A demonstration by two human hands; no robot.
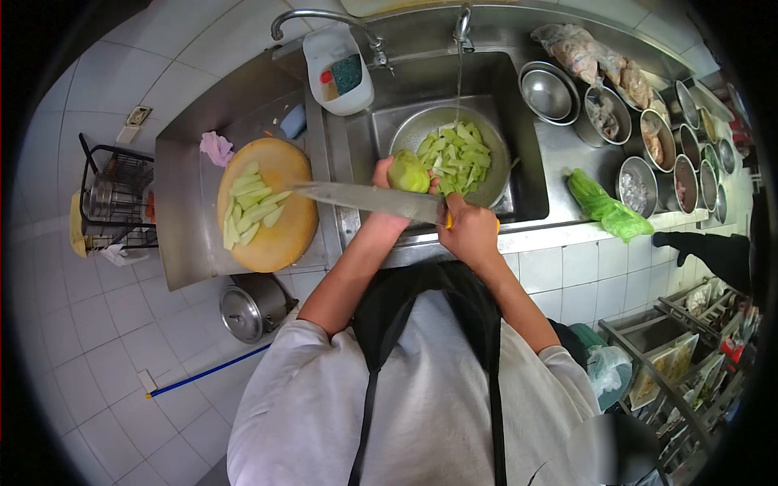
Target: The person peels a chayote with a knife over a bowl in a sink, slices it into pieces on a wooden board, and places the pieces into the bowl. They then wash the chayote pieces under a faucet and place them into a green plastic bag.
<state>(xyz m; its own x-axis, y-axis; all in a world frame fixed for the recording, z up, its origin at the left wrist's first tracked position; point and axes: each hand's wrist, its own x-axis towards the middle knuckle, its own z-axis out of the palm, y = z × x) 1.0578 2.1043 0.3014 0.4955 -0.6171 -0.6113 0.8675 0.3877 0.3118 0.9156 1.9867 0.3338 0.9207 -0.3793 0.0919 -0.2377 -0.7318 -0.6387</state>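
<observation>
My left hand [383,172] is closed around a round, pale-green vegetable [408,172] that looks like a chayote. In my right hand [472,232] is the yellow handle of a large knife [369,200], its broad blade pointing left across my left wrist in this view. Just beyond both hands, a metal bowl [496,134] stands in the sink [527,174], with many cut pale-green pieces [458,154] in it. Water runs from a faucet [463,31] down toward the bowl. Left of my hands, more long cut pieces [253,202] lie on a round wooden cutting board [293,166].
A white container [340,69] with a dark green scouring pad hangs by the second faucet [328,14]. Several metal bowls [604,113], bagged food [571,49] and a green plastic bag [604,206] crowd the right counter. A lidded pot [243,312] stands below the left counter. Another person's dark sleeve [713,255] reaches in at right.
</observation>
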